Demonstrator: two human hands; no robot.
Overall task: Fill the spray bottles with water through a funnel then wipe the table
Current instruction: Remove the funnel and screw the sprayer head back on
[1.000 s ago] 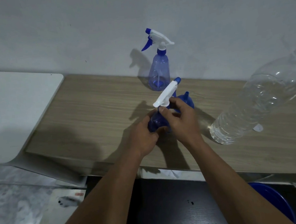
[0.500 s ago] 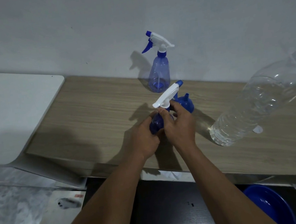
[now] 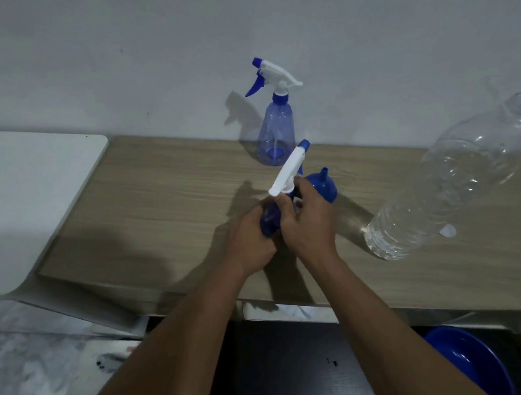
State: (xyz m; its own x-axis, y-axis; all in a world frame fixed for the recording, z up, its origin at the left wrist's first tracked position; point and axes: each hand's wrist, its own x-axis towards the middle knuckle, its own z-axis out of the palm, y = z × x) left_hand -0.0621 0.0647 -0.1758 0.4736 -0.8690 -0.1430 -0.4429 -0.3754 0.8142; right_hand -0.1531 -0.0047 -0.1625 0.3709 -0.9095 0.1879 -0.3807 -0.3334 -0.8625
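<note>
The small translucent blue spray bottle [image 3: 269, 221] was held just above the middle of the pale wood-grain table [image 3: 158, 207], between the two hands. The left hand [image 3: 250, 239] had its fingers curled round the bottle's body from the left, hiding most of it. The right hand [image 3: 309, 221] sat just right of it, thumb and fingers pinched at the neck under the white trigger head [image 3: 288, 172]; I could not tell whether the cap was tight or loose. The bottle leaned a little, neck uppermost. The head's long axis ran diagonally from lower left to upper right, its blue nozzle tip pointing up and away towards the wall.

Just behind the right hand's fingers a blue plastic funnel [image 3: 323, 186] sat mouth down, spout up. A second, capped blue spray bottle [image 3: 275, 138] stood upright by the wall. A large clear plastic water bottle [image 3: 452, 185] stood well to the right.
</note>
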